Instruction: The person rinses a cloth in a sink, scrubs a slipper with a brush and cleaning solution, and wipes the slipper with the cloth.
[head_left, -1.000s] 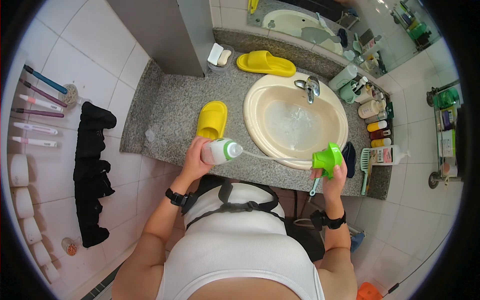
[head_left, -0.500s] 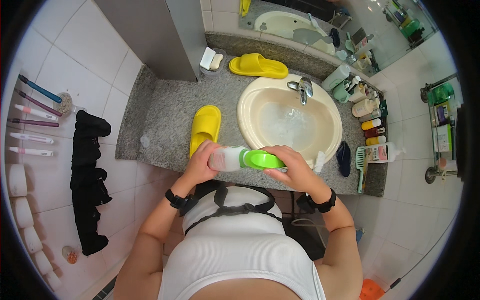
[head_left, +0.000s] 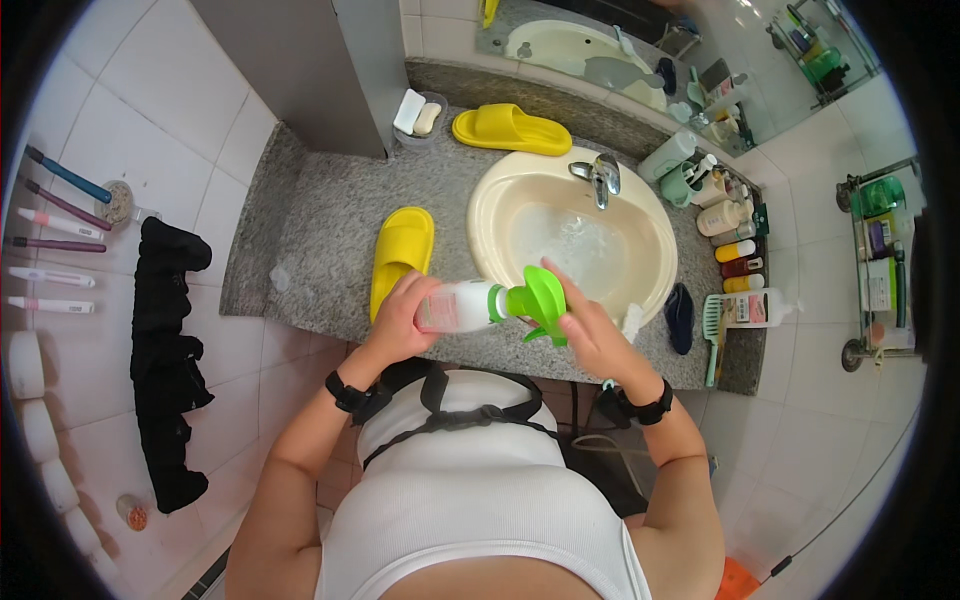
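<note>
A white spray bottle (head_left: 462, 306) lies sideways between my hands, above the counter's front edge. My left hand (head_left: 402, 322) is wrapped round its base end. At the other end, my right hand (head_left: 598, 337) grips the bright green trigger spray head (head_left: 541, 300), with thumb and fingers on its outer side. Just beyond my left hand, a yellow slipper (head_left: 404, 250) rests on the counter. The cream sink (head_left: 486, 240), with cloudy water inside, is behind the bottle. A small white brush-like thing (head_left: 632, 320) sits on the sink's near rim, beside my right hand.
Another yellow slipper (head_left: 512, 131) lies at the back by the faucet (head_left: 604, 178). Soap bars sit in a dish (head_left: 418, 118). Several bottles (head_left: 722, 217) line the right side, near a dark slipper-like item (head_left: 680, 318) and a green comb (head_left: 712, 335). A grey cabinet (head_left: 300, 70) stands at the left.
The green spray head has turned about the bottle's axis, and its trigger now shows. My right hand has shifted to its outer side; my left hand keeps hold of the bottle.
</note>
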